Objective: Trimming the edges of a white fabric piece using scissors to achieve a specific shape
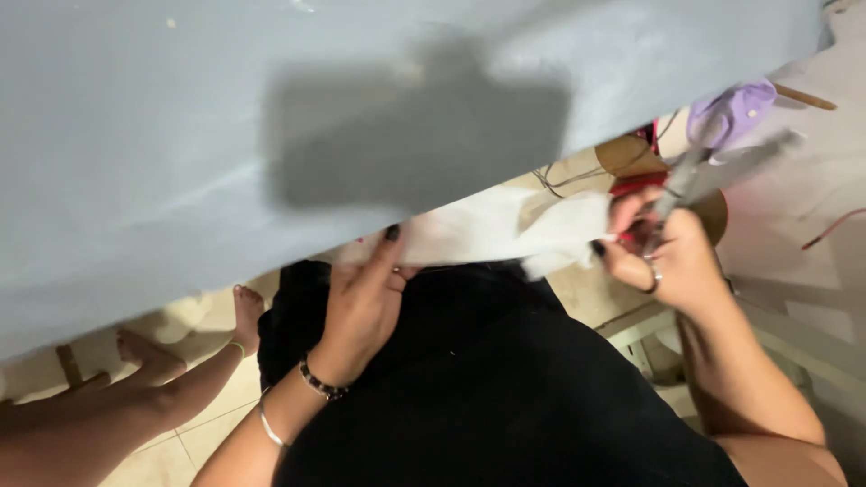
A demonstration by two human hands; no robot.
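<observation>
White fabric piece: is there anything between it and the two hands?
Nothing visible does. The left hand already grips the white fabric at its near edge, and the right hand, holding scissors, touches its other end. The grey table top sits just beyond the fabric and does not come between.

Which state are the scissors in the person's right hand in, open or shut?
Open. The scissors in the right hand show two blurred blades spread apart above the white cloth.
</observation>
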